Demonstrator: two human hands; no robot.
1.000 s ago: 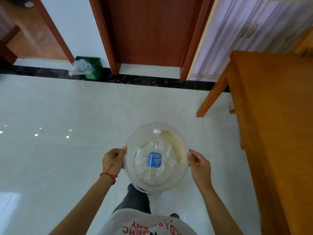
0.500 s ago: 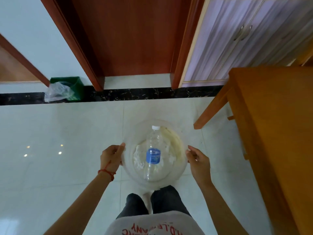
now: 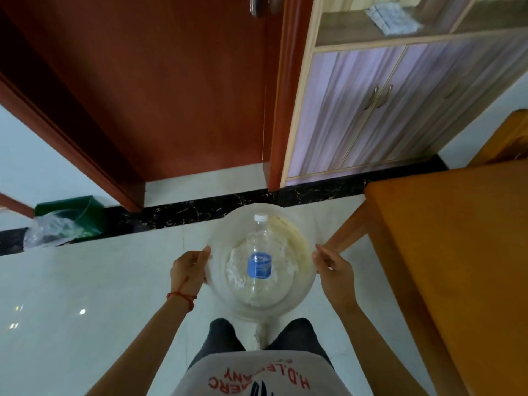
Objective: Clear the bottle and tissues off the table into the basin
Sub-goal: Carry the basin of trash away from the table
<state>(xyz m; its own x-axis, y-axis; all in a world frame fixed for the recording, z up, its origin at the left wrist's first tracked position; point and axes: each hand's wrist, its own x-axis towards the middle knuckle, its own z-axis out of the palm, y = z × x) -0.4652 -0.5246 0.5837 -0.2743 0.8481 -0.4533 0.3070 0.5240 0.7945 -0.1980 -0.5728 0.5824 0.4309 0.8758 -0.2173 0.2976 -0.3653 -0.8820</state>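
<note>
The person is carrying the clear basin (image 3: 307,270) with both hands, and compared with a second ago the view is lifting and the wall is coming closer: the dark marble strip (image 3: 183,210) of the floor is now just beyond the far rim, and the red door (image 3: 160,90) and the purple cabinet (image 3: 368,110) are filling the upper part of the picture. The left hand (image 3: 188,271) is closing its fingers around the left rim, and the right hand (image 3: 333,271) is pressing the right rim with the fingers curled; neither hand is holding anything else. The bottle (image 3: 259,261) is lying inside the basin, cap pointing away from the person, on top of the white tissues (image 3: 235,270). So the clearing itself is looking finished to me, and what is going on now is only the carrying. The wooden table (image 3: 457,252) is standing near on the right, with its leg just beside the right hand, so there is little room on that side. On the left the white floor is open, with the green bin (image 3: 71,212) well apart against the wall.
</note>
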